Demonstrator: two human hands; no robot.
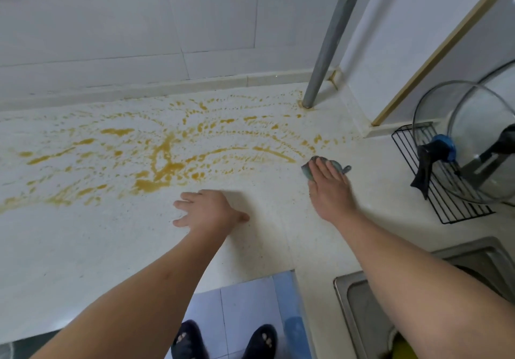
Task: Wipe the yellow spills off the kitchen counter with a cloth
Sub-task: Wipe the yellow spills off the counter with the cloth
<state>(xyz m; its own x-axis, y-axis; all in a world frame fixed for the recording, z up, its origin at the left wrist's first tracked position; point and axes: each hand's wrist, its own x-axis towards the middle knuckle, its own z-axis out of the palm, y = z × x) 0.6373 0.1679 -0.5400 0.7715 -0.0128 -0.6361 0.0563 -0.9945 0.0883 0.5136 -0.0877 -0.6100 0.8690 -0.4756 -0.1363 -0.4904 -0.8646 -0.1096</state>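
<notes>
Yellow spills [164, 155] streak and spot the white speckled counter [83, 247] from its left edge to the pole at the back right. A small grey-green cloth [334, 165] lies at the right end of the streaks. My right hand [330, 188] presses flat on the cloth with straight fingers, covering most of it. My left hand [206, 209] rests on bare counter just in front of the spills, fingers spread and lightly bent, holding nothing.
A grey metal pole [326, 52] stands at the back right corner. A black wire rack [451, 191] with glass lids [468, 135] sits to the right. A steel sink [362, 317] is at the lower right. White wall tiles [139, 24] run behind the counter.
</notes>
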